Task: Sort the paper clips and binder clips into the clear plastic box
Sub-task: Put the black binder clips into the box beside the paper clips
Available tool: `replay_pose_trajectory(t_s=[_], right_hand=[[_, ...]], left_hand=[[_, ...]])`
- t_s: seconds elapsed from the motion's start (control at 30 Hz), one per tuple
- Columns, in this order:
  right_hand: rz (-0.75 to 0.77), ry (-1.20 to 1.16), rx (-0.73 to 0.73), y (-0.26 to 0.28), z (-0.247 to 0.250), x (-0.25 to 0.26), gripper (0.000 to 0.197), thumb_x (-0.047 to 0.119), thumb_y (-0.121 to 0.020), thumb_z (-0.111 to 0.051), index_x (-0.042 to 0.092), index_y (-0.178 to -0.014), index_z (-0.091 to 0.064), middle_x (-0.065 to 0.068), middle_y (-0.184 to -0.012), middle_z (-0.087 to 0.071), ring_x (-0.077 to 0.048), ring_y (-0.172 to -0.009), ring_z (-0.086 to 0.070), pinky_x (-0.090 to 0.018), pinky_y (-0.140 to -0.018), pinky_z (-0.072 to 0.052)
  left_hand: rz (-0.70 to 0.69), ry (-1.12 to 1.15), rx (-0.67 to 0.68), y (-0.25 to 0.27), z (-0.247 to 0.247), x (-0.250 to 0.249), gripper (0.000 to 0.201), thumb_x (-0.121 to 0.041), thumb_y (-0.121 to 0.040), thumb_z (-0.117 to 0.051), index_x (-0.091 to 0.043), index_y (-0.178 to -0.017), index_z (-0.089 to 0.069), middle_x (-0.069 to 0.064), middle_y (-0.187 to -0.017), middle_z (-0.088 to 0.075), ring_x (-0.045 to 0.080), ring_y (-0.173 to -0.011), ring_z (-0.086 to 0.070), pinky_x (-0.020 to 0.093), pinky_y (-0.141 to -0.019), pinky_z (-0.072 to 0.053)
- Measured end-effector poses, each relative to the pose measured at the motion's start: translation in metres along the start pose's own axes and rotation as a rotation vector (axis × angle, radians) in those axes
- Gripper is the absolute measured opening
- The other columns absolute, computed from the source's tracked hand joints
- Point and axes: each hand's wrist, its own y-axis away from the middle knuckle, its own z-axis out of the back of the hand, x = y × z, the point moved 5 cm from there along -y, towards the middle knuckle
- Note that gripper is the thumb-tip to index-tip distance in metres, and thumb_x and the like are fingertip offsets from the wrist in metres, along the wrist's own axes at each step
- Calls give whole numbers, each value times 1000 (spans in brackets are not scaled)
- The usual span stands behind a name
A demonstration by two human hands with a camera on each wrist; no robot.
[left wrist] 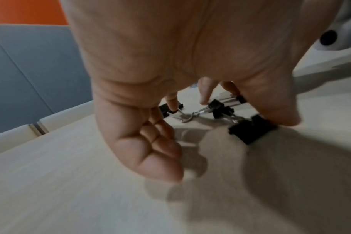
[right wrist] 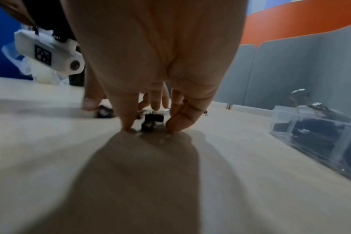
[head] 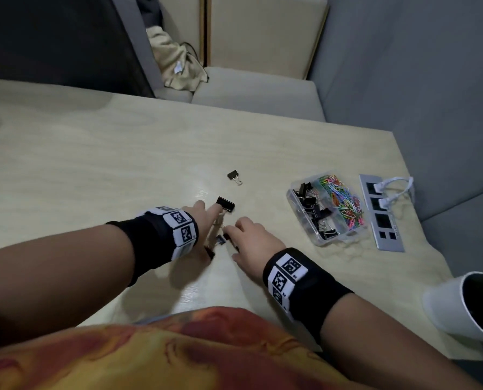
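Note:
The clear plastic box (head: 305, 218) stands right of my hands, with black binder clips on its left side and coloured paper clips (head: 342, 202) on its right. One binder clip (head: 234, 176) lies alone farther out. My left hand (head: 210, 229) spans a tangle of binder clips (left wrist: 218, 107): its index finger touches a larger clip (head: 225, 204) and its thumb presses another clip (left wrist: 250, 131). My right hand (right wrist: 152, 126) has thumb and fingertips on the table either side of a small clip (right wrist: 150, 122), with gaps showing. The box (right wrist: 310, 126) is to its right.
A grey socket panel (head: 380, 215) with white plugs lies in the table just beyond the box. A white plant pot (head: 454, 305) stands at the near right corner. A grey sofa runs behind the table's far edge.

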Motion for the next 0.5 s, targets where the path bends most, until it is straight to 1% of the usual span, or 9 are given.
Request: replay_pose_trajectory(t_s=[0.07,0.1,0.17,0.23,0.3,0.33,0.37,0.43,0.5], right_hand=[[-7,26,3,-2,-3,-1,34,18,-88,-53,21,-122,-46,-7,-117,-42,-32,-102,-47,-43,-78,-49],[-17,27,-5,-3,-3,-3,30,18,-90,-51,20,-120,-47,-8,-116,-43,-32,-101,-46,-43,-76,-49],[-51,15,-25,-3,-3,-10,27,18,-93,-48,19,-120,-48,-8,-116,-45,-32,-103,-45,-43,-77,-49],[-119,-6,-48,-4,0,-19,28,19,-95,-46,19,-122,-49,-8,-116,-46,-31,-105,-44,-43,-81,-48],[-188,-16,-70,-7,4,-26,27,19,-95,-46,19,-122,-50,-8,-116,-48,-30,-107,-43,-41,-82,-46],[-213,-12,-69,-9,6,-28,27,17,-94,-46,19,-120,-50,-8,-116,-48,-30,-107,-43,-39,-81,-45],[-230,-4,-61,-12,7,-30,27,16,-93,-46,18,-119,-51,-8,-115,-48,-30,-107,-42,-37,-78,-43],[-246,1,-47,-17,10,-31,25,11,-90,-46,18,-113,-52,-8,-111,-49,-30,-105,-42,-35,-72,-39],[-242,-11,-45,-21,11,-32,23,6,-87,-46,17,-106,-53,-7,-107,-49,-30,-102,-43,-37,-72,-43]], left_hand=[[-36,67,-38,-3,4,1,84,-42,-60,-79,-26,-125,-29,6,-101,-41,34,-84,-62,44,-72,-54],[-55,79,-51,-6,7,3,83,-41,-61,-79,-25,-125,-29,6,-102,-41,34,-86,-61,43,-71,-53],[-77,61,-107,-12,14,6,86,-43,-60,-80,-28,-126,-28,6,-107,-42,33,-90,-56,44,-71,-53],[-116,37,-169,-18,22,5,90,-41,-60,-80,-32,-131,-27,6,-114,-39,31,-98,-49,43,-71,-52],[-169,17,-150,-27,28,0,90,-36,-65,-77,-37,-138,-25,5,-124,-35,33,-107,-45,37,-73,-48],[-199,15,-132,-31,31,-3,83,-34,-68,-75,-39,-137,-29,4,-125,-36,33,-107,-45,37,-75,-48],[-224,23,-119,-34,35,-6,72,-31,-70,-72,-39,-132,-36,4,-123,-38,34,-105,-46,39,-77,-49],[-240,82,-100,-40,40,-8,50,-25,-76,-66,-34,-121,-48,6,-116,-42,34,-98,-51,42,-80,-51],[-228,142,-95,-44,40,-9,35,-24,-81,-62,-29,-115,-55,8,-113,-43,35,-93,-57,39,-80,-52]])
